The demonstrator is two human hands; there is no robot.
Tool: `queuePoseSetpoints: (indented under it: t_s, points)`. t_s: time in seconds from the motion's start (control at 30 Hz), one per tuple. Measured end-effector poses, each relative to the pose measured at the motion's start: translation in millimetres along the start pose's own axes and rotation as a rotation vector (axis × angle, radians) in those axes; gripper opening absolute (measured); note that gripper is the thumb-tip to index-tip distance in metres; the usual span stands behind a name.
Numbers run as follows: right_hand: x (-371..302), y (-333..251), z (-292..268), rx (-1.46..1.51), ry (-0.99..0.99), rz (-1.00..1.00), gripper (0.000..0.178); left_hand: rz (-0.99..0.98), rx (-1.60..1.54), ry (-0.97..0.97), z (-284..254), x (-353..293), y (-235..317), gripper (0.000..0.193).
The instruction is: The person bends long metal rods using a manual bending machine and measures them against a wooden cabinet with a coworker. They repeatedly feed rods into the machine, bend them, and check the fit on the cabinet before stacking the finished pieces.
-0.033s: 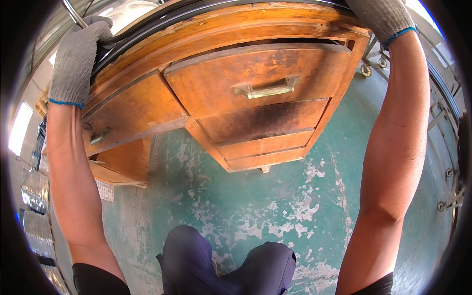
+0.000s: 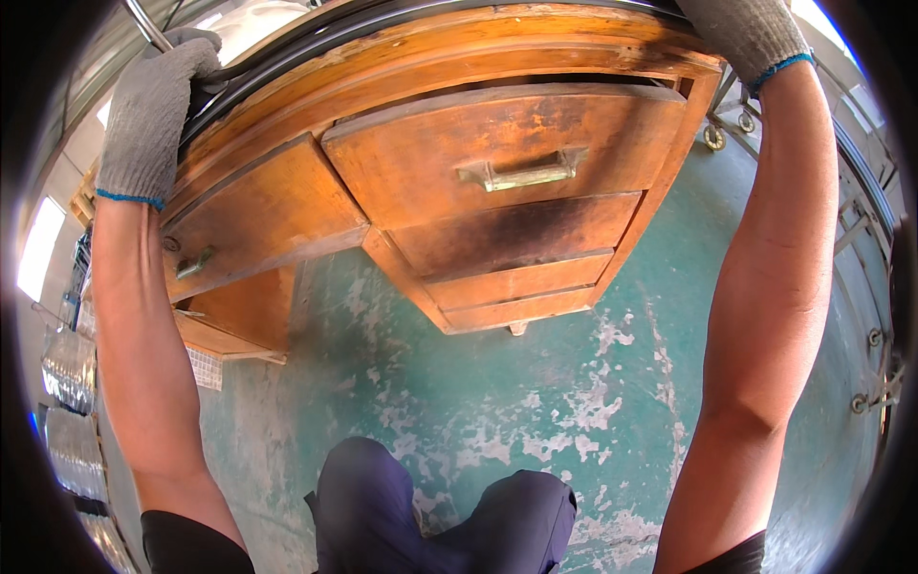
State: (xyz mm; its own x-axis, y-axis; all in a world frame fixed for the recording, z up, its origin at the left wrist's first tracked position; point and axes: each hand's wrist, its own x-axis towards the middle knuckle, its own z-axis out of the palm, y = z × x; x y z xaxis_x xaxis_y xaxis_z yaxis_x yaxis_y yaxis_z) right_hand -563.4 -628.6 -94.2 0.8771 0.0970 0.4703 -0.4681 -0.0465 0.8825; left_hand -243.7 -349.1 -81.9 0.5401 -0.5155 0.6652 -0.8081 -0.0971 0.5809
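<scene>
My left hand (image 2: 143, 129), in a grey knit glove with a blue cuff, is raised at the upper left. Its fingers are curled, and what they close on is hidden. A shiny metal tube (image 2: 145, 24) meets the glove at the knuckles, and dark metal rails (image 2: 316, 40) run from beside it along the desk's top edge. At the upper right my right hand (image 2: 751, 38), in a matching glove, rests by the far end of the rails. The picture's edge cuts off its fingers. Below the rails stands a worn wooden desk (image 2: 516, 129) with drawers and metal handles.
The top right drawer (image 2: 421, 139) sits slightly out at its upper edge. My knees (image 2: 363, 488) are over the green floor (image 2: 459, 383), whose paint is peeling. Wheeled metal frames (image 2: 717, 134) stand at the right. Wrapped clear bundles (image 2: 69, 368) are stacked at the far left.
</scene>
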Motion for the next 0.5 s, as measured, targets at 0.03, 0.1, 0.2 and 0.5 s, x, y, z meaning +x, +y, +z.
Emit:
queuePoseSetpoints:
  t_s: [0.03,0.1,0.2,0.5]
  points:
    - [2,-2,-7,0.007,-0.063,0.011,0.067,0.0,-0.018,0.009,0,-2,0,0.017]
    - [4,-7,-14,0.024,-0.137,0.05,0.069,0.001,-0.057,0.026,-1,-2,-1,0.018]
    - [8,-13,-17,0.035,-0.151,0.101,0.082,0.025,0.001,0.032,-6,-4,-2,0.017]
    - [-18,-3,17,0.327,-0.111,0.137,0.082,0.126,0.24,-0.006,8,15,-8,0.019]
